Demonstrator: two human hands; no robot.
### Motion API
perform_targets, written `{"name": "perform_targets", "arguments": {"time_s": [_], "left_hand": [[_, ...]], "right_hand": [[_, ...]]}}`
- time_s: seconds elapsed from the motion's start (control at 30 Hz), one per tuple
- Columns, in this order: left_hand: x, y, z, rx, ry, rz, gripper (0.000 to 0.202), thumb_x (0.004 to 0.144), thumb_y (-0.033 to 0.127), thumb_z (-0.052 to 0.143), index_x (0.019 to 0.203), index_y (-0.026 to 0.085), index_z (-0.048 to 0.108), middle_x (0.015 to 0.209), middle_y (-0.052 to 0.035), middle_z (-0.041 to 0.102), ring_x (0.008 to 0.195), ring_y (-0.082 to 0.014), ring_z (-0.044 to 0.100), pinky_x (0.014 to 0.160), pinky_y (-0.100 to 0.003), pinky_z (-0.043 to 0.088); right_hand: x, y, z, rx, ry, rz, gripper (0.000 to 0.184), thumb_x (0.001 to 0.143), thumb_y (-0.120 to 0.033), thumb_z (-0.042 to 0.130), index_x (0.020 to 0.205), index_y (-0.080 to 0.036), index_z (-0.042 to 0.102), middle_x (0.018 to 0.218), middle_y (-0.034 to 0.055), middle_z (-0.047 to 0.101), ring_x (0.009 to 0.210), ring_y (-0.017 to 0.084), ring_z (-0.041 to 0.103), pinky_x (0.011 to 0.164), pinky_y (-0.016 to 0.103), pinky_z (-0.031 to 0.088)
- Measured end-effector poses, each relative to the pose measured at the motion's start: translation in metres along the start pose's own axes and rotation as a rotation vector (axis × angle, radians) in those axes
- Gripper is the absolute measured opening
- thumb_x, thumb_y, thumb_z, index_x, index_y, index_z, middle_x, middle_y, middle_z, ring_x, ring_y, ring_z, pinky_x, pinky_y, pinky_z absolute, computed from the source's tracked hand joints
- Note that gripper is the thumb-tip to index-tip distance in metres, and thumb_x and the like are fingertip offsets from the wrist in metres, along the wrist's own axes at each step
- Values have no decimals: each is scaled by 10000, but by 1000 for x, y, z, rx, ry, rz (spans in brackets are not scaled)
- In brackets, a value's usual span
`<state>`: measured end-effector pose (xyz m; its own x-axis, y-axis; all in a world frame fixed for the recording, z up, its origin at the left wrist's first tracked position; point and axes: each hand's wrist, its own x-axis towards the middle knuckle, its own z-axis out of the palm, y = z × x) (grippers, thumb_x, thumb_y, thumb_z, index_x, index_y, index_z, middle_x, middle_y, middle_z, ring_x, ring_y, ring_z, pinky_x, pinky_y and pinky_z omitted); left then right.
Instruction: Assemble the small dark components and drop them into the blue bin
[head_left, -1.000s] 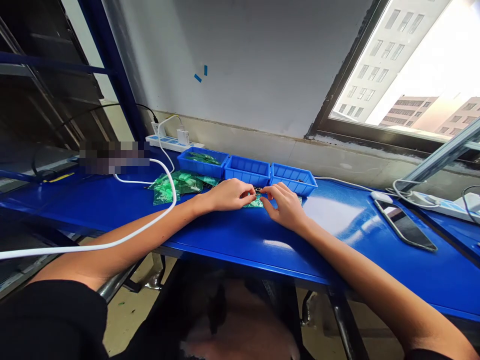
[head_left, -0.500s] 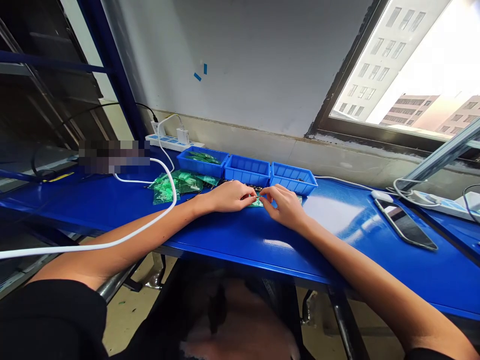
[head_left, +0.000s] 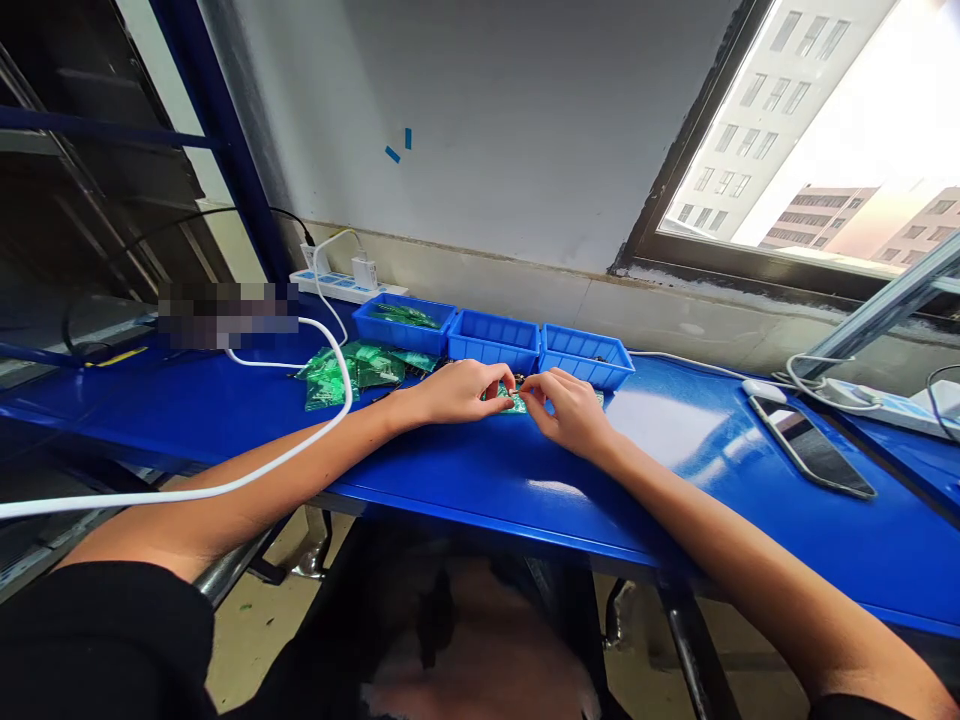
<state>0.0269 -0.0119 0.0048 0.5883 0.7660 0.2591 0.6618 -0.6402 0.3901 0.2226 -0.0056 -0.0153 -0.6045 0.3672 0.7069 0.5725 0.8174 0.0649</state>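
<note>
On the blue counter [head_left: 480, 480], just before the middle bin [head_left: 495, 340], your left hand [head_left: 457, 390] and right hand [head_left: 574, 410] both pinch a green packet [head_left: 514, 403] lying between them, seemingly working its edge, so the next move calls for steady fingertips.

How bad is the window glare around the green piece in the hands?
Head view: the window is blown out white and leaves a sheen on the blue table; the green piece, pinched by the left hand and right hand, sits in even light but is too small for detail; frame edges bow.
</note>
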Motion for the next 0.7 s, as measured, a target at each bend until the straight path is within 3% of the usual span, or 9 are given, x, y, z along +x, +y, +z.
{"name": "perform_targets", "arguments": {"time_s": [0.27,0.7], "left_hand": [[0,1,0,-23,42,-1,173,816,306,542,888,158,597,633,12,602,559,-113,522,526,-205,331],[-1,1,0,-9,34,7,195,818,330,524,873,161,605,636,5,608,556,-114,520,520,-206,331]], "right_hand": [[0,0,0,18,-2,25,128,871,-239,461,824,-202,574,630,6,608,589,129,541,563,235,404],[0,0,0,26,-12,59,116,859,-252,475,789,-210,557,627,4,601,591,129,544,558,235,398]]}}
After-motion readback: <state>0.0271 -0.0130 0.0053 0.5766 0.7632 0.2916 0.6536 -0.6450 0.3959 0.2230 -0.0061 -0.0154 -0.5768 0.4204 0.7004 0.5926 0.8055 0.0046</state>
